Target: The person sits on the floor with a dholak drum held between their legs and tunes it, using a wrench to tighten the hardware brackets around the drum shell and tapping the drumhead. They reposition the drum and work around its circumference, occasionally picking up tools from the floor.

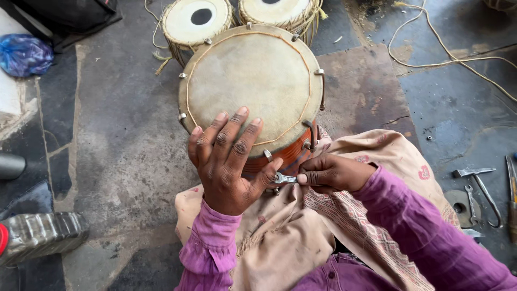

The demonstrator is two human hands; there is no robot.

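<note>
Your left hand point(226, 159) lies flat with its fingers point(237, 129) spread apart on the near edge of the drum point(250, 86), palm down on the pale skin head and gripping nothing, the thumb reaching toward the rim. Just beside that thumb, your right hand point(331, 172) is closed tight on a small metal spanner point(284, 178), pinched between thumb and curled fingers, and the spanner's open end sits at a tuning bolt point(267, 155) on the drum's near side — whether it is fully seated on the nut you cannot tell from here. The drum stands upright between your knees, its orange-brown shell point(285, 156) showing below the head, with metal hooks point(320, 86) spaced around the rim and a thin cord traced in a ring on the skin. A beige patterned cloth point(344, 215) covers your lap under both hands, and your purple sleeves point(431, 237) run back from it. Beyond the drum, two smaller drums point(196, 21) with black centre spots stand on the stone floor point(124, 134). Well apart to your right lie a hammer point(476, 175), a second small spanner point(470, 199) and a round metal disc point(458, 205); a loose pale rope point(447, 54) trails across the floor above them. To your left a clear plastic bottle point(43, 234) lies on its side, and a blue plastic bag point(24, 54) sits far off.
</note>
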